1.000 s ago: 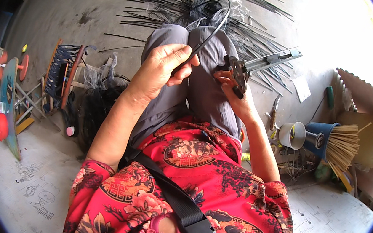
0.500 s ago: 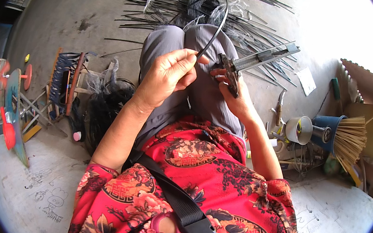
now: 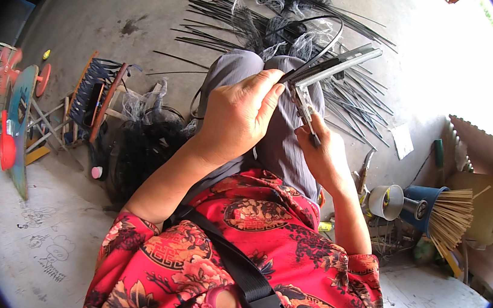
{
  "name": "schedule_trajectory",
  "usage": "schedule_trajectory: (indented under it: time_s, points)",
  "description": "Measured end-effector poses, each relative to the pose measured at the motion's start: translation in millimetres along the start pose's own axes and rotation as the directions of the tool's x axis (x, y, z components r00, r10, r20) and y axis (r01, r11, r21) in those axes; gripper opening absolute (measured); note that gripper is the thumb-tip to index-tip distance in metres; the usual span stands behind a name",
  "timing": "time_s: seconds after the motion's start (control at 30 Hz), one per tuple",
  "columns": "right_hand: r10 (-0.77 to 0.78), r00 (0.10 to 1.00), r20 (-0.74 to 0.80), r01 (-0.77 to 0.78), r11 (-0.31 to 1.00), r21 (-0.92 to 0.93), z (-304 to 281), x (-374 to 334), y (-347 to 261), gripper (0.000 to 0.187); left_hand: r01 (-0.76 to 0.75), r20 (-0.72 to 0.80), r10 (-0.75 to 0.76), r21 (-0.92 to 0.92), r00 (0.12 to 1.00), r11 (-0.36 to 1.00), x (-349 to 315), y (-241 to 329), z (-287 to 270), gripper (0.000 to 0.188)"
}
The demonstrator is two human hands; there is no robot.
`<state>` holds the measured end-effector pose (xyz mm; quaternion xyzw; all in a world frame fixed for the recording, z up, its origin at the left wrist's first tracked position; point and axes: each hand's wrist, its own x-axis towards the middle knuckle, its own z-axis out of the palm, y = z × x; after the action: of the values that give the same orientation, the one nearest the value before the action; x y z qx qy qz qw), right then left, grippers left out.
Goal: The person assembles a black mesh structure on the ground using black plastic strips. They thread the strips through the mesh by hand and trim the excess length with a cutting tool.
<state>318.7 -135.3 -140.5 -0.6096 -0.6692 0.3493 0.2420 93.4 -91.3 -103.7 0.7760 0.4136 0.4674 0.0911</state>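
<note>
My left hand (image 3: 240, 114) is closed in a pinch around the end of a thin black strip (image 3: 338, 35), which loops up and away above my knees. In my right hand (image 3: 327, 154) is a metal stapling plier (image 3: 335, 65) with a long, straight magazine rail pointing up to the right. The fingers wrap its handles. The plier's head lies right by my left fingertips, against the strip. Whether the jaws are closed on the strip is hidden.
Long black rods (image 3: 214, 11) with tangled netting lie on the floor ahead. To the left are a small wooden stool (image 3: 99, 101), a black netting heap (image 3: 137, 154) and a skateboard (image 3: 19, 122). At right stand a white pot (image 3: 386, 201) and a blue bucket (image 3: 418, 207) of sticks.
The plier has come up against the strip, its rail turned. My left hand has moved right toward the plier's head, and the two hands are now closer together. The view has shifted slightly.
</note>
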Motion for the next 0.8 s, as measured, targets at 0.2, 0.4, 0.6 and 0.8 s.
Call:
schedule_trajectory:
  time_s: [0.2, 0.4, 0.6, 0.8]
  points:
    - [0.089, 0.996, 0.022, -0.089, 0.996, -0.016, 9.2, 3.2, 9.5, 0.032, -0.085, -0.002, 0.087, 0.166, 0.996, 0.982, -3.2, -5.8, 6.6, 0.021]
    - [0.055, 0.998, -0.001, -0.055, 0.998, -0.037, 11.5, 6.0, 1.9, 0.031, -0.101, 0.018, 0.100, 0.278, 0.995, 0.955, -6.8, -16.8, 10.7, 0.023]
    - [0.108, 0.994, 0.021, -0.107, 0.992, -0.061, 8.9, 10.6, -12.9, 0.033, -0.095, 0.088, 0.066, 0.388, 0.994, 0.917, -14.0, -23.1, 10.2, 0.028]
    - [-0.074, 0.997, -0.019, 0.065, 0.952, -0.299, 20.8, 47.3, 3.7, 0.025, -0.175, 0.147, 0.123, 0.421, 0.981, 0.890, -22.7, -70.8, 25.6, 0.024]
